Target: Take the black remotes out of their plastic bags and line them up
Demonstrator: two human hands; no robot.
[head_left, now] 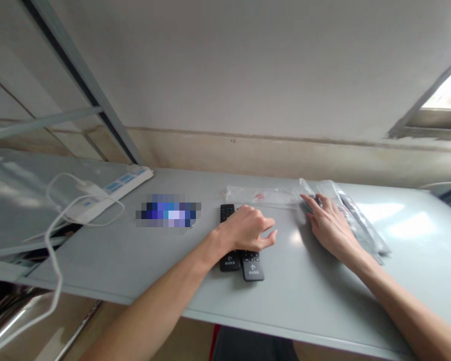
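Two black remote controls lie side by side on the grey table; the nearer end of the right one [253, 268] and of the left one [230, 262] shows. My left hand [248, 228] hovers across their middles, thumb and forefinger apart, nothing visible between them. Its other fingers are curled underneath and partly hidden. To the right, my right hand [328, 218] rests on clear plastic bags holding dark remotes [360, 220], fingers spread over the left part. What lies under its palm is hidden. A flat clear bag with red print [263, 195] lies between the hands.
A pixelated device, perhaps a phone [168, 213], lies on the left of the table [142, 260]. Behind it are a white power strip [112, 193] and a looping white cable [54, 255]. A metal frame post [86, 85] stands at left; the wall [225, 155] bounds the back.
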